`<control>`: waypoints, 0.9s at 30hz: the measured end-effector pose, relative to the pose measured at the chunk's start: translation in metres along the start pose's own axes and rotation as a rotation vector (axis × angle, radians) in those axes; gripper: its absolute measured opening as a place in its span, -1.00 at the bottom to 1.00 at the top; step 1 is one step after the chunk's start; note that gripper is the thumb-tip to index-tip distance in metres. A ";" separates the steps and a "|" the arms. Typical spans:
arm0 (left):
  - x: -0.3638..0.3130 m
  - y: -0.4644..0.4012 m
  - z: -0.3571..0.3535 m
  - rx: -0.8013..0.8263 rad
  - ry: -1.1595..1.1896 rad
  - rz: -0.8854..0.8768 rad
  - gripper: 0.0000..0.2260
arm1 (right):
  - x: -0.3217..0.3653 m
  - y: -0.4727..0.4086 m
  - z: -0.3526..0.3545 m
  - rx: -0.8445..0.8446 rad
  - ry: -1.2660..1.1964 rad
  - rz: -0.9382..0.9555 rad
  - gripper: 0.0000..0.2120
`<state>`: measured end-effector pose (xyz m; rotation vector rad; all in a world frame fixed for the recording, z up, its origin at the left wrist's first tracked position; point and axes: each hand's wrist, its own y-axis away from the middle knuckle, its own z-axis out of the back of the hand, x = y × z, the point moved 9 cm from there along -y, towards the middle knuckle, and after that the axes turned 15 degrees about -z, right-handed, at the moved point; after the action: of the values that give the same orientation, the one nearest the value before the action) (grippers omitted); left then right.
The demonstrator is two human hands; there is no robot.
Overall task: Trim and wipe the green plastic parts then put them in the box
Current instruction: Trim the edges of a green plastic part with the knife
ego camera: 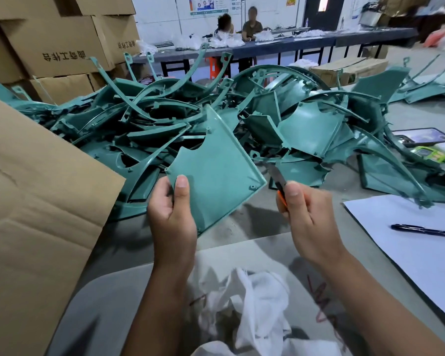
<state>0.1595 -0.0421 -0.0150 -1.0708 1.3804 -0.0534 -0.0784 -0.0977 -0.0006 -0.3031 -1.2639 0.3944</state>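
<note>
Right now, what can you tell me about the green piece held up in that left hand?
The green plastic part is a flat, fan-shaped panel of matte teal plastic with a raised rim, small screw bosses and a curved notch at its top edge. The left hand grips its lower left corner, holding it tilted above the table. The knife is near its right edge.

We see an evenly lit, fairly bright indoor scene under soft overhead light. Short, soft-edged shadows lie on the grey worktop [242, 222] beneath the flat green plastic panel [216, 173], and a pale sheen sits on the tangled pile of green plastic parts [306, 119]. The wide lens bows straight lines near the edges. The far right background smears with motion blur; the centre stays sharp.
</note>
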 end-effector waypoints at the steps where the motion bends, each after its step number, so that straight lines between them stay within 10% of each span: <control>1: 0.001 -0.002 0.002 0.016 -0.009 -0.008 -0.53 | -0.001 -0.001 -0.001 0.039 -0.006 -0.004 -0.23; 10: 0.014 -0.005 0.005 0.044 -0.037 0.071 -0.68 | 0.000 0.001 -0.016 0.295 0.047 0.029 -0.23; 27: 0.017 0.007 -0.004 0.345 0.100 0.320 -0.76 | -0.002 -0.003 -0.005 0.151 -0.024 -0.067 -0.32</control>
<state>0.1566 -0.0501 -0.0315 -0.5610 1.5513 -0.1075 -0.0740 -0.1008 -0.0022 -0.1282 -1.2570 0.4345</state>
